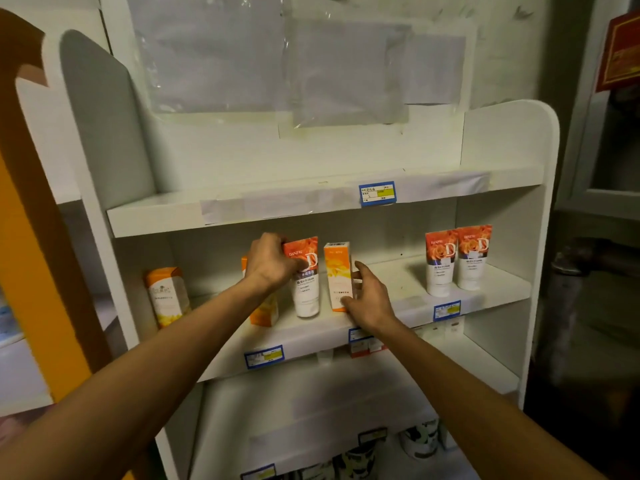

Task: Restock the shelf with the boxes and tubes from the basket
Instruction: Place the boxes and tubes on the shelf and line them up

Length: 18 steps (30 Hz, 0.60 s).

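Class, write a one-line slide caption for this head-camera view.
Left hand grips a tube while right hand touches an orange box on the middle shelf.

Blue-bordered price label on upper ledge; clear plastic sheets taped above; red sign, orange panel

Orange-and-white tube and orange box stand upright side by side — mid-shelf.

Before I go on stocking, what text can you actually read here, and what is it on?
"DANZ" and a big "D": tube gripped by the left hand.
"DANZ", "D": two tubes at right.
Orange box touched by the right hand: print too blurred.
Left box: unreadable.
Blue price tags: too small.
Red sign: blurred.
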Each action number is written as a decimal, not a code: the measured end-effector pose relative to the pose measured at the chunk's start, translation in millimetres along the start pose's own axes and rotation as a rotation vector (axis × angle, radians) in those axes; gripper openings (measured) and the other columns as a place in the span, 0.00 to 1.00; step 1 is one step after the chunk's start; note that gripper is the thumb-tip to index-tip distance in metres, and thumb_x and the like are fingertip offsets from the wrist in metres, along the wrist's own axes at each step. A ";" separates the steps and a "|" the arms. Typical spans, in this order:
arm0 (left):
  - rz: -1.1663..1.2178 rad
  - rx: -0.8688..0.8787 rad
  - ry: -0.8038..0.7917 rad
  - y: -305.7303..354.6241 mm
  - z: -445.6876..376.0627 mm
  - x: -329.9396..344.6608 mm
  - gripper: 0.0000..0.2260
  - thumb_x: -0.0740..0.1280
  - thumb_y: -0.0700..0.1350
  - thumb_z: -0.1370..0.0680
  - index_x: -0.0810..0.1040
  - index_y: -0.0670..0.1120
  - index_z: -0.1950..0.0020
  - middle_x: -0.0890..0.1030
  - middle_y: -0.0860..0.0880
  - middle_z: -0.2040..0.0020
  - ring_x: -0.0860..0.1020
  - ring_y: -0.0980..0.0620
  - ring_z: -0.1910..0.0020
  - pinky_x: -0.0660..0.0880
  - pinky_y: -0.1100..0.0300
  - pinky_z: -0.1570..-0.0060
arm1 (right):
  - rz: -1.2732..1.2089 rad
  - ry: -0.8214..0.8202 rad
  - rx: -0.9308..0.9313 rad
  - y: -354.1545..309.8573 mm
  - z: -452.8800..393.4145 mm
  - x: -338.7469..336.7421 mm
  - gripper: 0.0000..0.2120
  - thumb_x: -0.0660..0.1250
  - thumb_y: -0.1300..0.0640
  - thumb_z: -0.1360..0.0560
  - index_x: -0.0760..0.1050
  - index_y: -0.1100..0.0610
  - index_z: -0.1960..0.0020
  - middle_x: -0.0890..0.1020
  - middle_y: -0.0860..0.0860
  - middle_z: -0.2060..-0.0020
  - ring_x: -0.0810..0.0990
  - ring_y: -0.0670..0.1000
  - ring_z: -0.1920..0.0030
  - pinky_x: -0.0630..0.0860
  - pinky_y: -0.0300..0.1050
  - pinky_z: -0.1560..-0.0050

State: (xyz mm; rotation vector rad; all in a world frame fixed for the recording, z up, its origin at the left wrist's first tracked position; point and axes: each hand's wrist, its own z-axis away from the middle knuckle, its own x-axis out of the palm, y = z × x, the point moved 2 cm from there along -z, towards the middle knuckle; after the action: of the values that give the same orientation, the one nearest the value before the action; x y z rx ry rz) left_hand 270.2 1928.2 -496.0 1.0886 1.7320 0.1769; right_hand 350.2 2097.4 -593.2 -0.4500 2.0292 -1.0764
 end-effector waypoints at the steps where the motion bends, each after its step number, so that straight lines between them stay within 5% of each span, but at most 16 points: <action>1: -0.003 -0.003 -0.008 -0.1 1.7 -0.7 0.14 0.79 0.45 0.31 0.83 0.43 0.48 0.85 0.45 0.51 0.83 0.48 0.55 0.81 0.50 0.52 | 0.020 -0.004 0.007 4.0 3.8 -3.4 0.38 0.74 0.59 0.26 0.58 0.52 0.22 0.72 0.53 0.30 0.73 0.54 0.31 0.76 0.53 0.35; 11: 0.034 0.027 -0.092 8.4 43.1 2.0 0.10 0.79 0.45 0.31 0.79 0.48 0.59 0.83 0.50 0.61 0.82 0.52 0.61 0.82 0.50 0.58 | 0.382 -0.097 -0.111 27.7 52.7 -63.1 0.33 0.69 0.51 0.23 0.60 0.53 0.22 0.67 0.50 0.26 0.68 0.53 0.28 0.70 0.53 0.30; 18: 0.040 0.075 -0.082 37.3 52.5 23.0 0.14 0.79 0.46 0.31 0.81 0.48 0.49 0.84 0.48 0.53 0.82 0.50 0.56 0.82 0.48 0.54 | 0.238 -0.095 -0.040 24.8 67.4 -66.5 0.36 0.69 0.45 0.24 0.58 0.51 0.22 0.72 0.50 0.28 0.72 0.53 0.31 0.73 0.54 0.33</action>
State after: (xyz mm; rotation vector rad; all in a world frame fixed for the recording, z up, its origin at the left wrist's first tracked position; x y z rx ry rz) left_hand 333.2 1947.5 -513.9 1.1704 1.6554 0.0910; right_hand 445.5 2116.2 -604.6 -0.2662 1.9656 -0.8558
